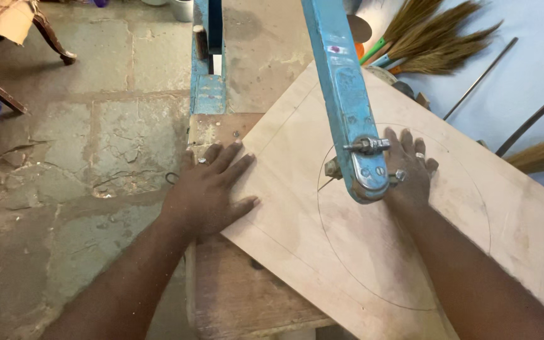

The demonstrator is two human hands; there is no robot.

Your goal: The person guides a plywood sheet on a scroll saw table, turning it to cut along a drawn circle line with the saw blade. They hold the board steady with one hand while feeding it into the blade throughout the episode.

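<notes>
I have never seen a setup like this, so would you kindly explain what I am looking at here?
This single picture comes from a camera worn on a person's head, looking down at their own two bare hands. A thin square plywood board with a pencilled circle lies on a worn wooden workbench. The left hand lies flat, fingers spread, over the board's left edge. The right hand presses flat on the board inside the circle. Neither hand grips anything. Above the board reaches the blue metal arm of a fixed saw, its clamp end close to the right hand. Brooms lie behind, on a stone floor.
</notes>
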